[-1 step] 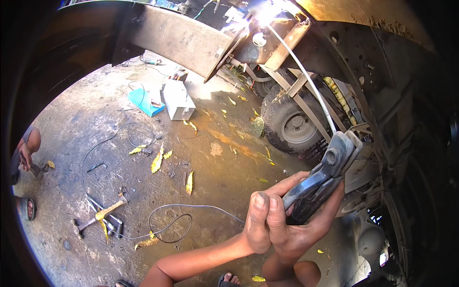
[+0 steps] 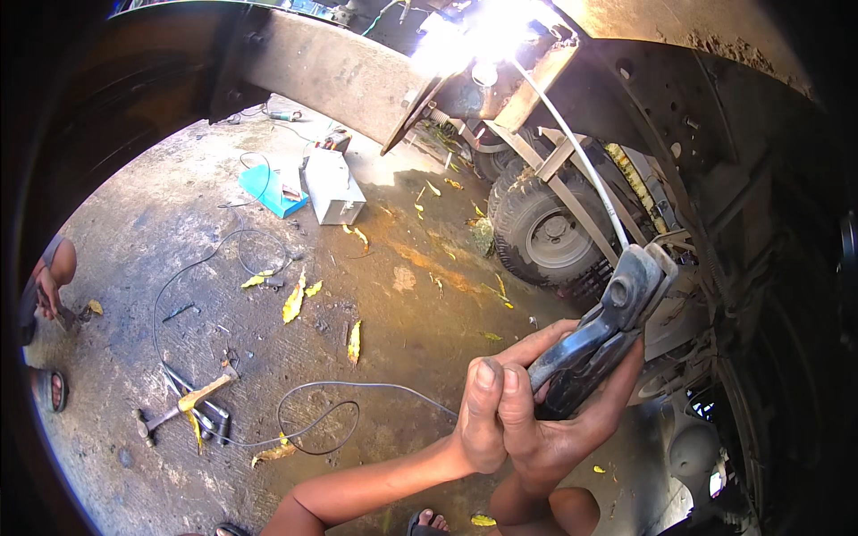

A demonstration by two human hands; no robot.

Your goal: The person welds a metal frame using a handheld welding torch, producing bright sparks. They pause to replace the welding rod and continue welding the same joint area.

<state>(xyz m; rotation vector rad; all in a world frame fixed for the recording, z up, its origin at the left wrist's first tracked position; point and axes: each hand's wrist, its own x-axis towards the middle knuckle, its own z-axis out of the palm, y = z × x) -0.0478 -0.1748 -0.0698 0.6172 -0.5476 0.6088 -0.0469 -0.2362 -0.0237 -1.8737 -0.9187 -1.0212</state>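
Observation:
Both my hands are closed together around a black welding electrode holder (image 2: 594, 335). My left hand (image 2: 481, 424) grips it from the left, and my right hand (image 2: 559, 447) wraps its lower right side, thumbs side by side. A thin pale welding rod (image 2: 572, 134) runs from the holder's jaws up and left. Its far end disappears in a white welding glare (image 2: 487, 40) at a rusty metal bracket (image 2: 523, 103). The glare hides the rod's tip and the joint. Beside the bracket, a broad steel beam (image 2: 331, 71) ends in a dark plate (image 2: 420, 112).
A tyred wheel (image 2: 554, 237) stands behind the frame bars. On the concrete lie a grey metal box (image 2: 338, 192), a blue box (image 2: 264, 188), a hammer (image 2: 188, 402), a looping cable (image 2: 344, 384) and yellow leaves. Another person's hand (image 2: 47, 295) shows at far left. Dark chassis metal (image 2: 760, 179) lines the right.
The welding glare has grown larger and brighter, covering more of the bracket. The rod's upper end has shifted slightly right; my hands stay in nearly the same place.

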